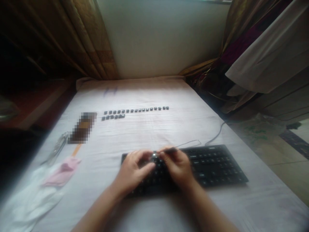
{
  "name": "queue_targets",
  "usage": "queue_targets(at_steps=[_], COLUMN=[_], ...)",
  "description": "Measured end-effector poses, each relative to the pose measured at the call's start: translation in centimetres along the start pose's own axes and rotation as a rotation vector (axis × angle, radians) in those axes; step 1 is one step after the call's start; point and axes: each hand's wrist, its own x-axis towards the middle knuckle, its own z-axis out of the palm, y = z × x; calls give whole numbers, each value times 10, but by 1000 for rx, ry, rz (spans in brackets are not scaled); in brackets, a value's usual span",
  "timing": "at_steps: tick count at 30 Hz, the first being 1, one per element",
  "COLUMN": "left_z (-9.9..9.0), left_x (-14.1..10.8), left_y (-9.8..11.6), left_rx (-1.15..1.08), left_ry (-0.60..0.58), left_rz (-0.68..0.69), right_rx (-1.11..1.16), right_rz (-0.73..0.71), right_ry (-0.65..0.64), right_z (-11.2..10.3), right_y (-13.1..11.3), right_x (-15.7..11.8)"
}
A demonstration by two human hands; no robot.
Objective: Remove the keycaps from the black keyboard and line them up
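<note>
At lower centre, the right hand point(179, 165) grips a thin tool point(171, 150) over the keyboard point(213, 164); the left hand point(133, 168) curls half-open, its hold unclear.

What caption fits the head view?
Left hand and right hand, with thin tool, at a black keyboard; dark keycaps in two rows beyond.

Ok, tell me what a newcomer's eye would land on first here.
First, the left hand and right hand, close together over the black keyboard at lower center, the right holding a thin wire tool. Next, two rows of small dark keycaps beyond them, the nearer row much shorter. Then the pink cloth at lower left, on the pale sheet.
</note>
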Motion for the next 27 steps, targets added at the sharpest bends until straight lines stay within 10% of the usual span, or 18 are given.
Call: queue_targets(at_steps=[16,27], left_z=[-57,-76], left_x=[67,70], left_y=[-76,-83], left_rx=[474,623], left_ry=[246,191], left_rz=[47,86], right_rx=[-64,-58], right_rz=[-9,-32], right_ry=[89,109], right_z=[-4,-6], right_y=[5,7], right_x=[4,3])
